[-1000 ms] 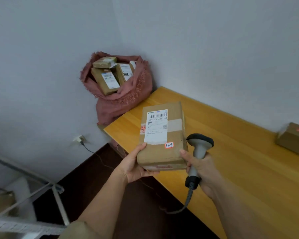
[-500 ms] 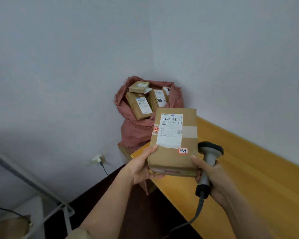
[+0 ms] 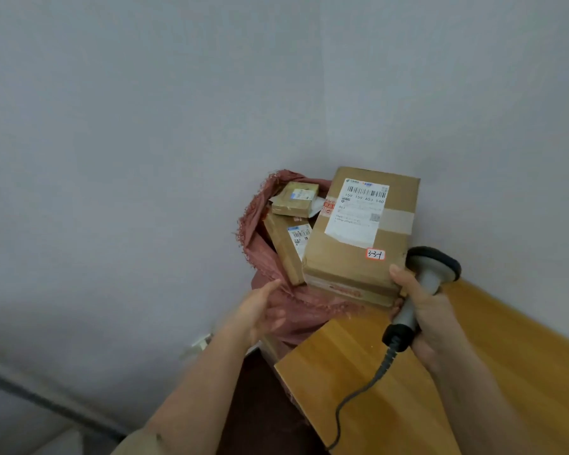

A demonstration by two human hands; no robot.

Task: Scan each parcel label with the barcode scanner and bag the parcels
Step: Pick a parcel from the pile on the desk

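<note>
A grey wall [image 3: 145, 126] fills most of the view and meets another wall at a corner behind the bag. The wooden bench [image 3: 506, 372] runs along the right wall, its near end cut square beside the dark floor [image 3: 257, 405].

The pink fringed bag [image 3: 296, 310] stands open in the corner at the bench's end. Two parcels show in its mouth: a long box [image 3: 284, 251] standing on end with its label facing up, and a flat box [image 3: 294, 198] lying across the top of it.

The biggest parcel [image 3: 358, 238] is held above the bag's right side, tilted, its white label [image 3: 358, 210] and a small red-edged sticker reading 331 facing the camera. The right hand [image 3: 424, 310] grips the grey scanner [image 3: 431, 274] by its handle, with the thumb laid on the parcel's near right corner; the fingers below are mostly hidden. The scanner's black cable [image 3: 358, 399] trails down across the bench.

The left hand [image 3: 260, 310] is off the parcel, fingers straight, in front of the bag's near edge.
</note>
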